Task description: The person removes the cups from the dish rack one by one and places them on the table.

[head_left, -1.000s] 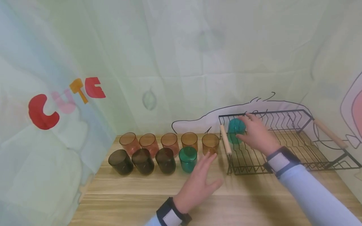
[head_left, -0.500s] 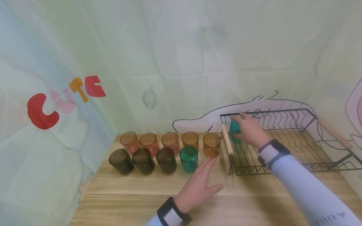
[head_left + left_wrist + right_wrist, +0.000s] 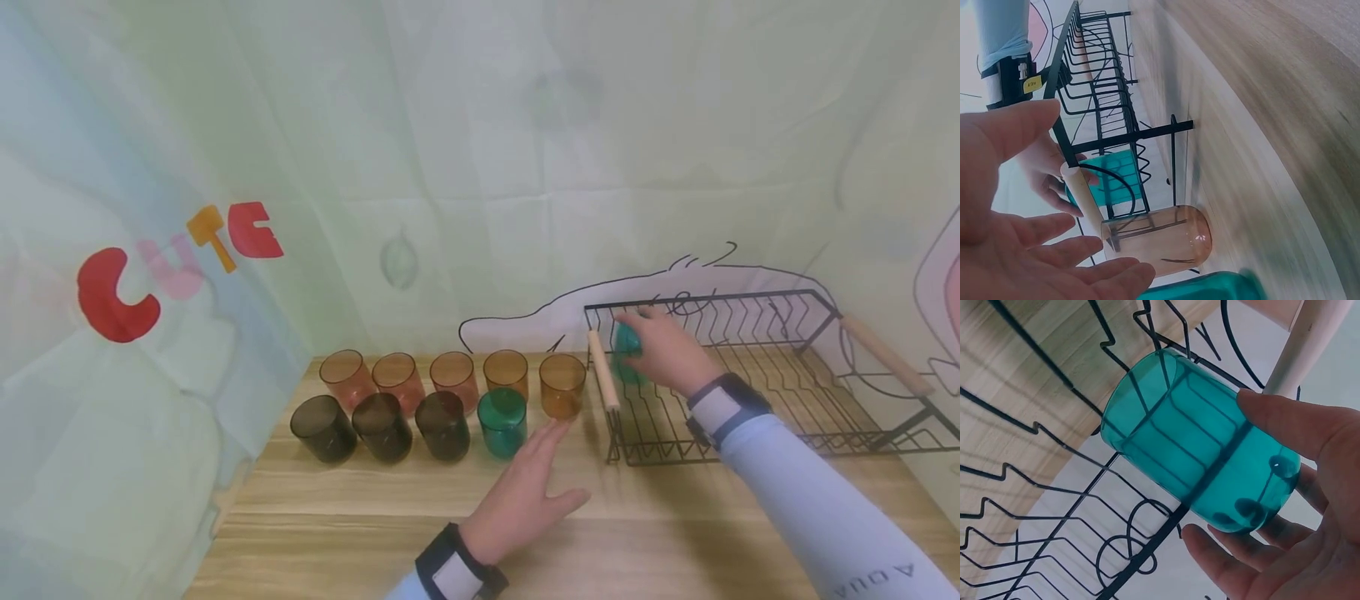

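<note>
In the head view a teal glass (image 3: 628, 354) stands in the left end of the black wire dish rack (image 3: 750, 454). The right wrist view shows this teal glass (image 3: 1204, 450) bottom-up, leaning among the wires. My right hand (image 3: 671, 350) holds it near its base, thumb on one side and fingers round the other; its far side is partly hidden. My left hand (image 3: 517, 500) is held over the table with fingers extended and thumb apart, holding nothing. Its fingertips are near an amber glass (image 3: 562, 387) and a second teal glass (image 3: 502, 425).
Left of the rack, a back row of pinkish glasses (image 3: 453, 383) and amber glasses (image 3: 506, 371) stands behind several dark grey glasses (image 3: 442, 429). The rack has wooden handles (image 3: 603, 371). A printed cloth (image 3: 480, 167) hangs behind the wooden table (image 3: 337, 533).
My right hand has moved left onto the teal glass and now covers more of it. The glass has shifted slightly right since half a second ago. The left hand has hardly moved.
</note>
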The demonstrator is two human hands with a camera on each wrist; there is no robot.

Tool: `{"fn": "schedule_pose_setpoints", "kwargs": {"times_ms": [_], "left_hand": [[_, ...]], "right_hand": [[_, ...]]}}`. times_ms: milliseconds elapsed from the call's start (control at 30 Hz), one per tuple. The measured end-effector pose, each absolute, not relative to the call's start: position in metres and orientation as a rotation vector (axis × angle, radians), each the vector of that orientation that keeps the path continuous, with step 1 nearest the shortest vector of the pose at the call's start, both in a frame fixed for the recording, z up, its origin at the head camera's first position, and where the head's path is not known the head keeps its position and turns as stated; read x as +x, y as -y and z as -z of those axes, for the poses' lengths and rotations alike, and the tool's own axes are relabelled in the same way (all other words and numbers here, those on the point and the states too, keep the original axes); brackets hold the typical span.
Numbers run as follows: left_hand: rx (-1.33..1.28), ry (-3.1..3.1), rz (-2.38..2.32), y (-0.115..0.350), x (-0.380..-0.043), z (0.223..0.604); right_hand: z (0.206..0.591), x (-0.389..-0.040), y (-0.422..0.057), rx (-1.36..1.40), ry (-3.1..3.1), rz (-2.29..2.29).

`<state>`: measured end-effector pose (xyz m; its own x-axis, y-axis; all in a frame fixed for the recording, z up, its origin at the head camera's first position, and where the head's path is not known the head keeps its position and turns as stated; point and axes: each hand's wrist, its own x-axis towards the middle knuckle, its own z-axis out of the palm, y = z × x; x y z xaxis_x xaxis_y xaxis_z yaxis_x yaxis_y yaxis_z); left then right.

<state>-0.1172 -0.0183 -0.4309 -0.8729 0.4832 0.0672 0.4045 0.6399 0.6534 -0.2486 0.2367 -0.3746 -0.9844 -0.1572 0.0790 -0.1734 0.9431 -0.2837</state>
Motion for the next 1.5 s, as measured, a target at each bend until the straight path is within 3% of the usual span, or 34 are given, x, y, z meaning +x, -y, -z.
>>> {"fn": "schedule_pose_setpoints", "kwargs": {"times_ms": [433, 800, 1167, 1500], "left_hand": [[0.657, -2.735, -1.089, 0.021, -0.117, 0.429], [0.542, -2.613, -1.436, 0.025, -0.126, 0.413], [0.397, -2.446, -1.842, 0.026, -0.139, 0.397], [0.321, -2.385, -1.931, 0.021, -0.142, 0.384]], "right_hand": [[0.369, -0.236, -0.256, 0.253, 3.023, -0.525], [0.349, -0.216, -0.267, 0.192, 2.877, -0.638], [0.339, -0.190, -0.247, 0.192, 2.620, -0.886], [0.336, -0.169, -0.215, 0.264, 2.402, -1.045]]}}
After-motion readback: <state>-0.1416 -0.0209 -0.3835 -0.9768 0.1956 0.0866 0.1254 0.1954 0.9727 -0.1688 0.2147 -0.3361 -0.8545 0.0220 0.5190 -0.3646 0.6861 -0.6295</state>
